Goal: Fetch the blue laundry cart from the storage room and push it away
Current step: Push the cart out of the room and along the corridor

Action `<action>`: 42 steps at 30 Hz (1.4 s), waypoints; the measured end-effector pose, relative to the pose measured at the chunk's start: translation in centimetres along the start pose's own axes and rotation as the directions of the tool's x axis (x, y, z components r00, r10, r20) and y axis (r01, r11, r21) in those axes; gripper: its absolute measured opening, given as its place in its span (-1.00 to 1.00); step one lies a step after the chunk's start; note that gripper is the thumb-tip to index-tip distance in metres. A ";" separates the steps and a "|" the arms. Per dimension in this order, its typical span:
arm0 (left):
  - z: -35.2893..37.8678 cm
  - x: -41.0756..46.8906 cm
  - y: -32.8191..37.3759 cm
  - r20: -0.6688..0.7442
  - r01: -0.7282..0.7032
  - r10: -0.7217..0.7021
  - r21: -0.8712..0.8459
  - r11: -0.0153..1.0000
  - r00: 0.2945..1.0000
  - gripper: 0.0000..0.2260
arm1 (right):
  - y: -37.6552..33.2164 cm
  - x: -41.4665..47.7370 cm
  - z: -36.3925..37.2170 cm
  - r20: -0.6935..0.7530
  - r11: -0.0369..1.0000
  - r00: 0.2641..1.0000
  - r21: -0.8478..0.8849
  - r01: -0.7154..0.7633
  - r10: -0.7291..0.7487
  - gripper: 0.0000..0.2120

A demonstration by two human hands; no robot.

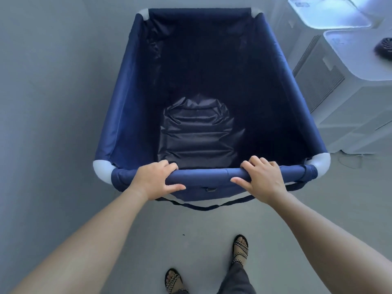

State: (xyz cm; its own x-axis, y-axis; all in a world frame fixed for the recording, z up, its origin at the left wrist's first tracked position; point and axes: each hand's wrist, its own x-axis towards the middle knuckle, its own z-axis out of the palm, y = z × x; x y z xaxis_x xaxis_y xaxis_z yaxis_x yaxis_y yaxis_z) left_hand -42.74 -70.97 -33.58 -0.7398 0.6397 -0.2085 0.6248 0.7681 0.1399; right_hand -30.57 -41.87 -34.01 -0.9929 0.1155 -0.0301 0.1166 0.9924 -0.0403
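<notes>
On the near rail of the blue laundry cart (pixel 131 102), left hand (pixel 153 180) and right hand (pixel 263 179), each grip wrapped tight

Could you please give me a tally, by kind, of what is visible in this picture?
Blue laundry cart: 1
Hands on its near rail: 2, left hand, right hand
Sandals: 2
White appliances: 2
Total: 7

A smooth pale grey floor (pixel 53 102) carries everything in view. Directly on it stands the large navy-blue fabric laundry cart (pixel 297 98) with white rounded plastic corners, in the middle. Just beside the cart, on the right, stand 2 white boxy appliances (pixel 343 98) with vented sides. Nearer, 2 feet in black-and-white woven strap sandals (pixel 240 248) rest on the floor
</notes>
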 end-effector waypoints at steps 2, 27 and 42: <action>0.2 -0.3 -0.2 -0.017 -0.011 0.011 0.021 1.000 1.000 -0.59 | -0.4 -0.6 0.2 -0.014 1.000 1.000 0.016 -0.017 0.017 -0.35; 2.5 -10.0 3.7 0.030 0.045 -0.047 0.067 0.997 0.998 -0.57 | -2.9 -11.0 0.8 -0.051 0.997 0.998 0.065 0.047 -0.043 -0.50; 5.6 -16.5 10.1 0.004 0.103 -0.103 0.073 0.992 0.995 -0.63 | 0.7 -13.9 -0.2 0.102 0.975 0.970 -0.015 0.222 -0.219 -0.38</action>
State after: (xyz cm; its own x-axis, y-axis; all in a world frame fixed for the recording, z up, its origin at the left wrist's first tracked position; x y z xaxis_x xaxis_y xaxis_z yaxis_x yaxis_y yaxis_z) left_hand -22.80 -73.95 -34.11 -0.7994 0.5568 -0.2257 0.5620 0.8258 0.0469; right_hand -16.68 -42.80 -33.39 -0.9863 -0.1102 -0.1224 -0.1072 0.9938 -0.0312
